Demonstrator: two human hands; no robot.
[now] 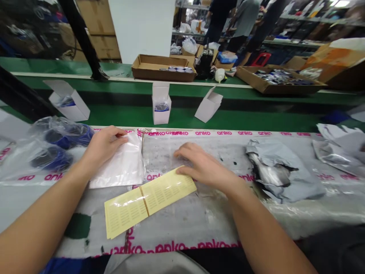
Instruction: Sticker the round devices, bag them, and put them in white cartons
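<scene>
My left hand (pixel 104 148) is at the upper left edge of a stack of thin clear-white plastic bags (pixel 121 167), its thumb and fingers pinched on the top bag. My right hand (pixel 201 165) hovers at the right end of a yellow label sheet (pixel 168 190), thumb and fingers apart, with nothing seen between them. The sheet lies at a slant, a brown band across its middle and rows of small print on it. Left of the bags are blue round items (pixel 53 158) wrapped in clear plastic.
Across the green conveyor (pixel 119 116) stand white boxes with open flaps: one on the left (pixel 75 106), one in the middle (pixel 161 114), one tilted (pixel 208 106). A torn grey bag (pixel 296 171) lies right. Cardboard trays (pixel 159 74) line the far ledge; people stand behind.
</scene>
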